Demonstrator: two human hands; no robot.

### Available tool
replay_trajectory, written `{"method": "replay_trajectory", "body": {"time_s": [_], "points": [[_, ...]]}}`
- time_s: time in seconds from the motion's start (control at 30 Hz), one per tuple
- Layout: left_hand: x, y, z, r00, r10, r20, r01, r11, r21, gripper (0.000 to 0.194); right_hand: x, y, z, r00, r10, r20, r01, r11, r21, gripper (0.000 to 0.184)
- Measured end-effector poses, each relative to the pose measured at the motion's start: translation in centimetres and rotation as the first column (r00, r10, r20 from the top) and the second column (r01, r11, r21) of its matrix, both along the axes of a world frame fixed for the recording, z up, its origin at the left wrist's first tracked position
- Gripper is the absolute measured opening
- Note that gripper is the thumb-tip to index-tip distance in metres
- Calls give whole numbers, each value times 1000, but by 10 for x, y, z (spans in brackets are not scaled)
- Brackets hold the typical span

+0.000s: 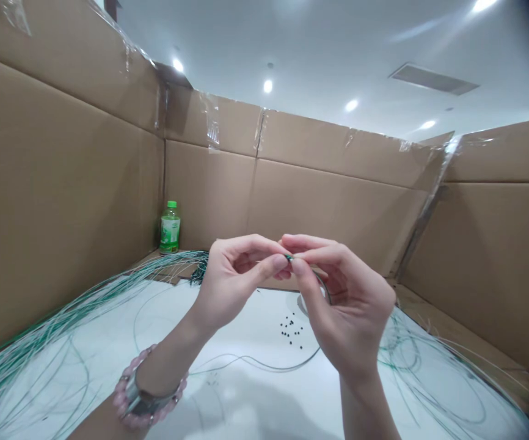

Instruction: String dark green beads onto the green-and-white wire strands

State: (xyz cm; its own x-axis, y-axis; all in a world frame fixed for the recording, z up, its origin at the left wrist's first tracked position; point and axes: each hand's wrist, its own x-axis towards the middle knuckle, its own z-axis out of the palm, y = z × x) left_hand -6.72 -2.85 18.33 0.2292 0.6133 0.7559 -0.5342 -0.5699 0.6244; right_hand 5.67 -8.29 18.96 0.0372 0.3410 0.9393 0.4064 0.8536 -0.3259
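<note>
In the head view my left hand (pixel 239 269) and my right hand (pixel 344 293) meet at the fingertips, raised above the white table top (pixel 246 403). Both pinch a small dark green piece (pixel 288 258) between thumb and forefinger; the fingers cover most of it, so its exact kind is hidden. A thin wire (pixel 287 369) curves below my hands and passes behind the right one. Several tiny black beads (pixel 291 324) lie scattered on the table beneath. Partly behind my right hand is a round white object (pixel 305 304).
A large bundle of green and white wires (pixel 58 330) spreads along the left side. More loose wires (pixel 411 348) lie at right. A green-capped bottle (pixel 170 229) stands in the back left corner. Cardboard walls (pixel 338 195) enclose the table at left, back and right.
</note>
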Motion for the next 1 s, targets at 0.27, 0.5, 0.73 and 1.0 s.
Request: {"method": "replay_trajectory", "body": {"time_s": [0.27,0.5,0.73,1.0], "points": [[-3,-12,7,995,75,-60,-73,997,29,8,2,-6,2,997,-76,24,76,997,31,20],[-2,-12,6,991,107,-76,-103,993,55,7,4,-8,1,992,-117,51,117,993,7,20],[-4,-10,4,983,150,-104,-139,985,106,6,4,-8,3,992,-113,61,113,994,5,20],[-7,-10,4,944,306,-122,-265,926,271,6,7,-7,1,991,-106,79,108,994,-13,20]]}}
